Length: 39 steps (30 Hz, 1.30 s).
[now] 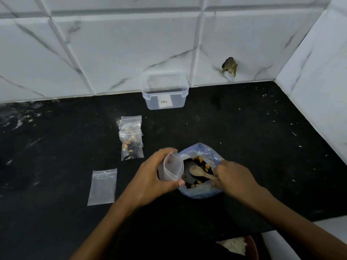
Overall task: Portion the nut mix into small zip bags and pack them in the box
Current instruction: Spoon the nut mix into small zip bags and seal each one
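while the left hand pinches an empty zip bag open, the right hand grips a wooden spoon in the nut mix bag; seemingly two filled bags beyond, box unpacked.

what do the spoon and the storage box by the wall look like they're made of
The spoon looks like wood: matte, pale tan, with no metallic shine. The storage box looks like clear, slightly frosted plastic, since the dark counter shows through its walls.

black counter | marbled wall tiles | chipped hole in tile
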Each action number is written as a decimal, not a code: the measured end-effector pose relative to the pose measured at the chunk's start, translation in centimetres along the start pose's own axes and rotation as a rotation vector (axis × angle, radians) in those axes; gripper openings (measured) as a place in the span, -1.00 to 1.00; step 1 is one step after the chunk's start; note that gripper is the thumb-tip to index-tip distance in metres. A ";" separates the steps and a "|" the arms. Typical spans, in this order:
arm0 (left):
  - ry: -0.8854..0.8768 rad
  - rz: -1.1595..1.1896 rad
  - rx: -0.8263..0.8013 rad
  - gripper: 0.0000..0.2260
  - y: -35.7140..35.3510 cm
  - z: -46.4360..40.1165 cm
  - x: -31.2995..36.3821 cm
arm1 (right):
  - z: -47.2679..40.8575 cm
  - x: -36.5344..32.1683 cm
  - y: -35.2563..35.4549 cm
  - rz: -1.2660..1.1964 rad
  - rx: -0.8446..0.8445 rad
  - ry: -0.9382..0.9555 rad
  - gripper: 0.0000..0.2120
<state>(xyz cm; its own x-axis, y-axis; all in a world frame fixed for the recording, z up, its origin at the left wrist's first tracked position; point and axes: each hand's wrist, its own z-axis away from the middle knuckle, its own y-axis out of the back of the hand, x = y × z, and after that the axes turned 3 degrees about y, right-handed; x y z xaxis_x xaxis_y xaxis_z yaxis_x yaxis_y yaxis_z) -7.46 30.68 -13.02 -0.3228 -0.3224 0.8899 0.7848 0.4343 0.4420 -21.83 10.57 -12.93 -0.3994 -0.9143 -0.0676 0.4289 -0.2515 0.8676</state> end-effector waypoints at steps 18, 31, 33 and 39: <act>0.085 -0.122 -0.249 -0.31 -1.3 0.5 -1.4 | 1.2 0.5 2.6 0.078 0.157 0.369 -0.83; 0.098 -0.072 -0.276 -0.35 -1.0 0.3 -1.2 | 1.6 1.2 1.5 0.021 0.274 -0.016 -0.78; 0.104 -0.057 -0.268 -0.37 -1.1 0.4 -1.1 | 1.4 0.2 0.4 -0.031 0.234 -0.082 -0.76; 0.108 -0.019 -0.220 -0.38 -1.6 0.7 -1.1 | 0.2 -2.0 -2.3 -0.277 0.262 0.000 -0.81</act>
<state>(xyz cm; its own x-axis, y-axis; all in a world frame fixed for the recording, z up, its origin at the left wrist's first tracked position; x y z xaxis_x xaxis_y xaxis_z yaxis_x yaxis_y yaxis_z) -8.67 30.93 -14.65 -0.2895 -0.4219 0.8592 0.8794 0.2372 0.4128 -22.14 13.02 -14.69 -0.4715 -0.8227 -0.3175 0.0828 -0.3997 0.9129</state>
